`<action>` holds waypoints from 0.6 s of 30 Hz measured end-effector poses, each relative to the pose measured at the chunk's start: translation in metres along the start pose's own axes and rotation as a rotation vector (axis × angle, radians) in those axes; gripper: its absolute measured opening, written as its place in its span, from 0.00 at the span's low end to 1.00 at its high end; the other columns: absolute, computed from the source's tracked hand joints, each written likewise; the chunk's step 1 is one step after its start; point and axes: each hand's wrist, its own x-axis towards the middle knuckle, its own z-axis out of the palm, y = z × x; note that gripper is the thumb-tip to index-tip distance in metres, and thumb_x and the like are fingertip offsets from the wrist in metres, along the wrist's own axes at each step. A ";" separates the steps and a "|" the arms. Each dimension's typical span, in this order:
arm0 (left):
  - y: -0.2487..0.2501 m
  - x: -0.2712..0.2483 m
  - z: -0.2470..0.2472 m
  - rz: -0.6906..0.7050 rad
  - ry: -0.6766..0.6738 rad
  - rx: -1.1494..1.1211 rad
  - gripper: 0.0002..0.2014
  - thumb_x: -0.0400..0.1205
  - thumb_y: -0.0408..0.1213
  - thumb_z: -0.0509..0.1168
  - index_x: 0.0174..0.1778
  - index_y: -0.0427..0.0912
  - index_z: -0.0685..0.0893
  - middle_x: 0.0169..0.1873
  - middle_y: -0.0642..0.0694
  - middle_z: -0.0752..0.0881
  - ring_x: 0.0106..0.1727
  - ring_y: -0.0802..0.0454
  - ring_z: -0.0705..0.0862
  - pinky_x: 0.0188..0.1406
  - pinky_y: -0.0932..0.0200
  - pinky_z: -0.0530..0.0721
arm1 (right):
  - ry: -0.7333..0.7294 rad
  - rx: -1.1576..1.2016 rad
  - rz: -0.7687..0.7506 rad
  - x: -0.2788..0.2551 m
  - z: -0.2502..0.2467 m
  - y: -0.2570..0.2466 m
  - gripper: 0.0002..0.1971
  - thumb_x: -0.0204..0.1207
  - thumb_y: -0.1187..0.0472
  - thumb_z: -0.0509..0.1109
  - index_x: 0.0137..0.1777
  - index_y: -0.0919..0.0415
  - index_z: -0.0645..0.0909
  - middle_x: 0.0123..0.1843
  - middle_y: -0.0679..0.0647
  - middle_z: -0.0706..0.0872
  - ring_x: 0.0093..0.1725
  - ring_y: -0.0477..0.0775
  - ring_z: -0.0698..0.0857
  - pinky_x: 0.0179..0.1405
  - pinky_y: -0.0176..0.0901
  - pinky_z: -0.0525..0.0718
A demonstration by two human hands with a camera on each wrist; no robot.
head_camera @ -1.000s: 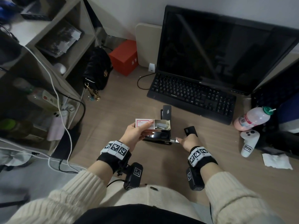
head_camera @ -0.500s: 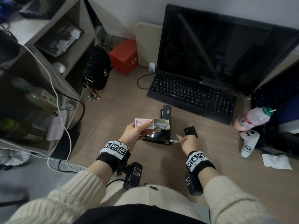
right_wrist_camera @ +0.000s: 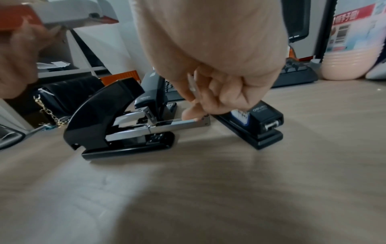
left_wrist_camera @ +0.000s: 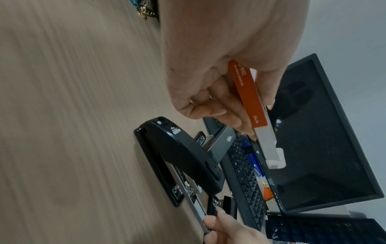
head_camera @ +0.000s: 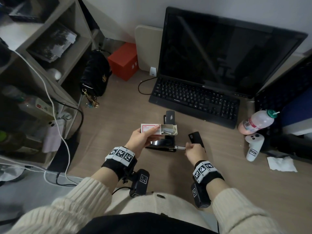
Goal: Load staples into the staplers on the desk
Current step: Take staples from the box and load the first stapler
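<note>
A black stapler (head_camera: 164, 143) (right_wrist_camera: 100, 115) lies mid-desk with its top raised and its metal staple rail (head_camera: 179, 147) (right_wrist_camera: 177, 123) slid out to the right. My right hand (head_camera: 190, 147) (right_wrist_camera: 196, 112) has curled fingers that pinch a thin staple strip (right_wrist_camera: 194, 89), and one fingertip touches the rail's end. Above the stapler, my left hand (head_camera: 152, 132) (left_wrist_camera: 240, 115) grips a red-and-white staple box (head_camera: 148, 128) (left_wrist_camera: 248, 94) whose inner tray (head_camera: 168, 130) is slid out, showing staples. A second stapler (head_camera: 169, 116) stands behind, and a small black one (head_camera: 195, 138) (right_wrist_camera: 259, 125) lies by my right hand.
A black keyboard (head_camera: 194, 98) and a dark monitor (head_camera: 228, 56) fill the back of the desk. At the right stand a pink bottle (head_camera: 256, 122), a white controller (head_camera: 253, 147) and a tissue (head_camera: 281, 163). A black bag (head_camera: 95, 73), red box (head_camera: 124, 60) and shelves (head_camera: 67, 53) are at the left.
Hardly anything has moved. Both hands stay where they were, the left with the staple box over the stapler and the right at the end of the pulled-out rail.
</note>
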 end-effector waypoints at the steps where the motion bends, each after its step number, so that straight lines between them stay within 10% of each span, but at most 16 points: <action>1: 0.000 0.000 0.001 0.000 0.001 -0.001 0.15 0.79 0.43 0.73 0.59 0.41 0.85 0.41 0.47 0.92 0.35 0.57 0.90 0.31 0.67 0.76 | -0.016 0.022 -0.013 -0.003 0.002 -0.001 0.22 0.83 0.45 0.56 0.46 0.59 0.87 0.43 0.57 0.90 0.44 0.61 0.87 0.40 0.43 0.78; 10: -0.003 0.007 0.006 -0.007 -0.021 0.014 0.17 0.79 0.43 0.73 0.61 0.40 0.85 0.50 0.41 0.92 0.42 0.51 0.91 0.30 0.67 0.77 | 0.077 0.223 -0.062 -0.014 -0.014 -0.004 0.19 0.84 0.49 0.58 0.42 0.57 0.86 0.38 0.56 0.88 0.37 0.57 0.85 0.35 0.42 0.78; 18: -0.006 0.014 0.017 -0.033 -0.064 0.035 0.20 0.78 0.43 0.74 0.63 0.39 0.84 0.51 0.42 0.92 0.50 0.46 0.90 0.54 0.55 0.79 | 0.255 0.569 -0.544 -0.047 -0.056 -0.044 0.11 0.81 0.48 0.65 0.41 0.50 0.84 0.33 0.49 0.83 0.33 0.49 0.80 0.36 0.50 0.81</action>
